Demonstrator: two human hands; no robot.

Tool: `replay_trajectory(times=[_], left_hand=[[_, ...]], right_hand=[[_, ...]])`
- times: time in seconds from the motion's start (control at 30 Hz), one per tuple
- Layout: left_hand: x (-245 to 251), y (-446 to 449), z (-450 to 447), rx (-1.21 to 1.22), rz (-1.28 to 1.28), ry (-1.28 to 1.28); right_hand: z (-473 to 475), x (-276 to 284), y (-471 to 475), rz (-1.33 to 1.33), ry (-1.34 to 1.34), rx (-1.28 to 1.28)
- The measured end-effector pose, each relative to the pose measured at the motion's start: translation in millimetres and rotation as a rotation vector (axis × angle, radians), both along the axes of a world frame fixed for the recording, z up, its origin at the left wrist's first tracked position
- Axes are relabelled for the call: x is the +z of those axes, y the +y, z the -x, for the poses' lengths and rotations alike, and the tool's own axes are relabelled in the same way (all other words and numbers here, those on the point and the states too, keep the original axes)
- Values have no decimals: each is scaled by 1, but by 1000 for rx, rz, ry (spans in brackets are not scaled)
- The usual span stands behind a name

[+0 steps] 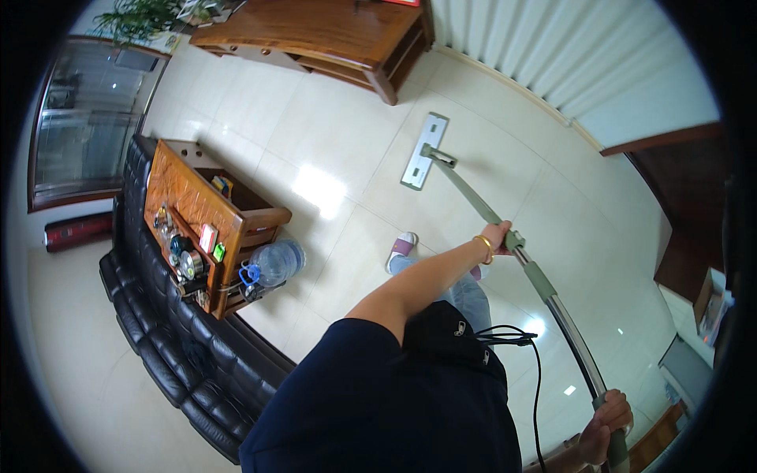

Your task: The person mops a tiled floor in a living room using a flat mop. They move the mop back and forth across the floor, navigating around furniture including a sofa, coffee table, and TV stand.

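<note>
My left hand [498,237], with a gold bangle at its wrist, grips the green lower section of a flat mop's pole [571,325]. Higher up, my right hand [610,418] is wrapped around the green grip near the pole's top end. The pole slants away from me across the floor. At its far end, the rectangular mop head [426,151] rests flat on the pale tiles, joined to the pole by a green swivel joint. Between the tiles and my left forearm show my feet in slippers [403,245], one partly covered by the arm.
Left stands a wooden tea table [195,195] with a tray of tea things, a large plastic water bottle [277,263] beside it. A black leather sofa [177,349] runs behind. Ahead is a wooden TV cabinet [307,29]; pleated curtain [550,47] lines the right. A black cable [537,384] hangs beside me.
</note>
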State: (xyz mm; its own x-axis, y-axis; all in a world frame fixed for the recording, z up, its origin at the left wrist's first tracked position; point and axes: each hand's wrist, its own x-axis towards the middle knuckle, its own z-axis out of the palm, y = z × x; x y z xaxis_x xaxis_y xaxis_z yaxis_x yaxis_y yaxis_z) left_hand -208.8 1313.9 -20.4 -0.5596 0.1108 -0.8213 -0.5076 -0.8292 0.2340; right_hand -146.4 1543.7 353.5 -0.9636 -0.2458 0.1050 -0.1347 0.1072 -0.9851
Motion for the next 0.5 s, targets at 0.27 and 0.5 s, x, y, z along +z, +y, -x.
replay_trajectory(times=[0.27, 0.5], left_hand=[[6, 67, 58, -85, -3, -11], [44, 39, 63, 132, -65, 0]], right_hand=[[30, 2, 68, 5, 87, 142], [94, 22, 68, 61, 194, 112]])
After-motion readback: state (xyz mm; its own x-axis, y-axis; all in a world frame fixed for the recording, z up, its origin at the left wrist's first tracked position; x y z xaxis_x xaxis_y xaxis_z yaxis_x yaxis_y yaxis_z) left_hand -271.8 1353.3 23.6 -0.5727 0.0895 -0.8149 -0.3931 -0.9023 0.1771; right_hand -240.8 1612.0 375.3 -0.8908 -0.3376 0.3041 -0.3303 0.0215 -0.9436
